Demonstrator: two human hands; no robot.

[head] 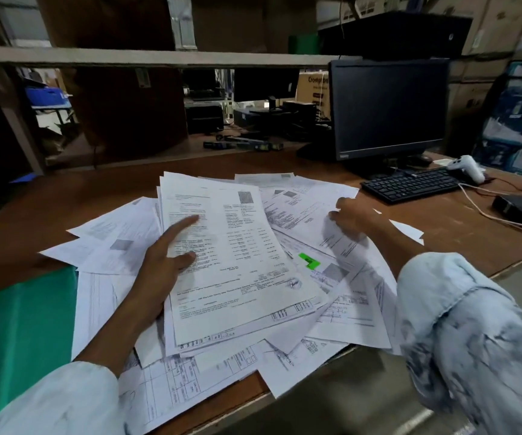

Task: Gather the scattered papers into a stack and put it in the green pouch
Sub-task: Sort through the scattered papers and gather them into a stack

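Several printed white papers (347,309) lie scattered and overlapping on the brown desk (96,196). My left hand (162,262) holds a small stack of sheets (237,265) at its left edge, thumb and forefinger lying on top, the other fingers hidden beneath. My right hand (352,219) grips the edge of a loose sheet (338,237) at the right of the pile. One paper carries a bright green sticker (309,260). The green pouch (18,334) lies flat at the desk's near left, partly under the papers.
A black monitor (388,108) stands at the back right with a black keyboard (410,185) before it. A white handheld device (468,167) and white cables (498,215) lie at the far right. A shelf (146,56) runs overhead. Some papers overhang the desk's front edge.
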